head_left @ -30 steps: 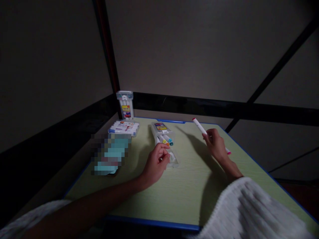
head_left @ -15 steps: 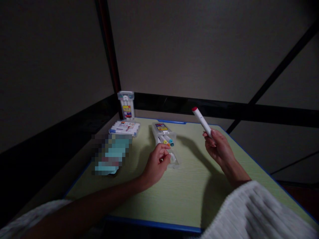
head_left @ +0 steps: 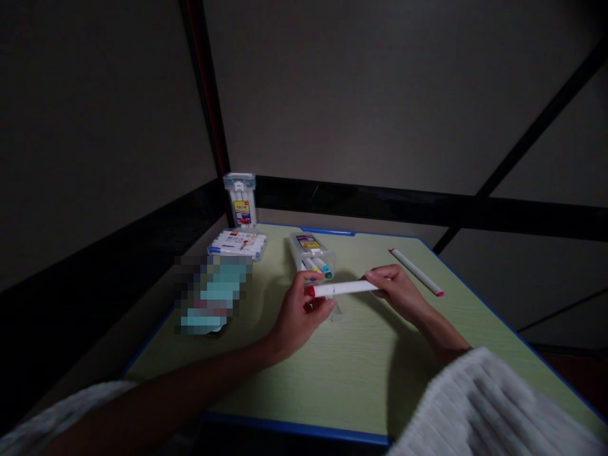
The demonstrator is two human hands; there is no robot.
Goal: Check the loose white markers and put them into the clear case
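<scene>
My right hand (head_left: pixel 396 292) pinches one end of a white marker (head_left: pixel 351 288) and holds it almost level above the table. The marker's red-capped end points left, into the gap between the thumb and fingers of my left hand (head_left: pixel 304 310). Those fingers are parted around the cap; whether they touch it is hard to see. Just behind my left hand a clear plastic case (head_left: pixel 311 250) lies on its side, its mouth facing me, with markers (head_left: pixel 325 269) inside. Its clear lid (head_left: pixel 336 313) is partly hidden below the held marker.
Another white marker (head_left: pixel 418 272) with red ends lies at the right. At the back left stands a closed marker case (head_left: pixel 242 201), with a flat marker pack (head_left: pixel 238 244) before it. Nearer lies a blurred-out teal item (head_left: pixel 216 297). A blue edge (head_left: pixel 304 428) rims the table.
My right hand has tipped the marker from slanting upward to nearly level and moved it left to my left hand, whose fingers have spread. The marker lying at right now shows clearly.
</scene>
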